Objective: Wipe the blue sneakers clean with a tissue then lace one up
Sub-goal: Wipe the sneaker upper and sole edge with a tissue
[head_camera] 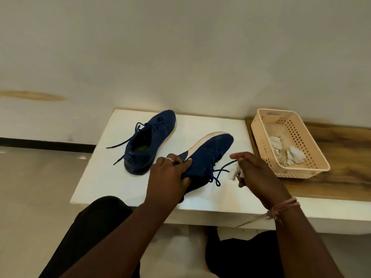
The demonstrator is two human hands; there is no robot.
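Head view, wiping step: left hand (pixel 170 173) grips tilted blue sneaker (pixel 208 155) on white table (pixel 100 187); right hand (pixel 255 171) pinches crumpled tissue (pixel 233 173) beside laces. Next likely: tissue back onto upper.

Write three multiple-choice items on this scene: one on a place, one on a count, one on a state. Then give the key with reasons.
1. Where is the basket?
A. right of the sneakers
B. on the floor
C. between the sneakers

2. How many sneakers are on the table?
A. one
B. two
C. three

3. What is the right hand doing?
A. resting flat on the table
B. gripping the basket
C. holding a tissue

Key: 1 A, it stands on the wooden top beside the table. 2 B, the far sneaker stands alone, and the left hand grips the near sneaker. 3 C, white tissue shows under its curled fingers.
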